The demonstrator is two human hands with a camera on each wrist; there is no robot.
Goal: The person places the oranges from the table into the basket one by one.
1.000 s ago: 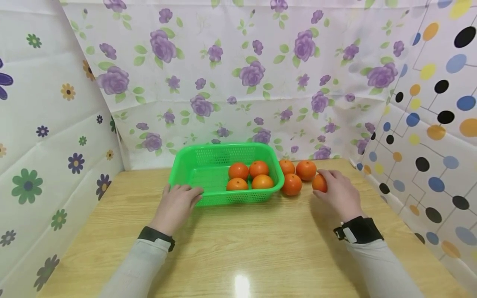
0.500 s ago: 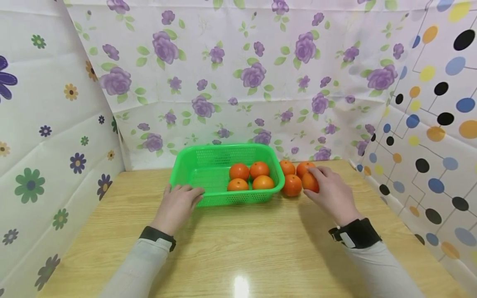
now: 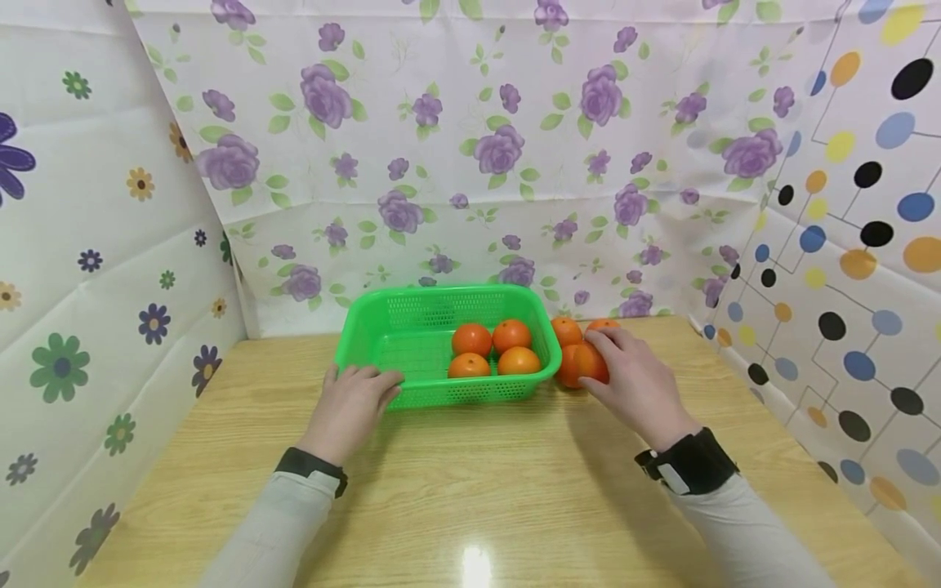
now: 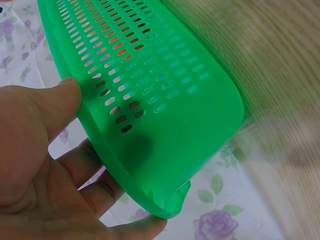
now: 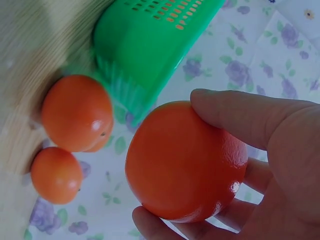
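Note:
My right hand point(image 3: 638, 385) holds an orange point(image 5: 185, 160) between thumb and fingers, to the right of the basket. In the head view this fruit overlaps a loose orange point(image 3: 568, 369) beside the basket's right end. Two more loose oranges lie behind; one of them, the back right orange point(image 3: 603, 324), is partly hidden by the hand. My left hand point(image 3: 354, 411) grips the rim of the green plastic basket point(image 3: 419, 394) at its near left corner, thumb on one side and fingers on the other in the left wrist view. Several oranges point(image 3: 471, 339) sit in the basket's right half.
The wooden table point(image 3: 456, 482) spreads in front of the basket. A flowered cloth point(image 3: 441, 163) hangs close behind it, with a dotted cloth point(image 3: 845, 318) on the right and another flowered cloth point(image 3: 118, 269) on the left.
My right hand has carried the held orange leftward, away from the table's right side and towards the basket. My left hand and the basket have stayed in place.

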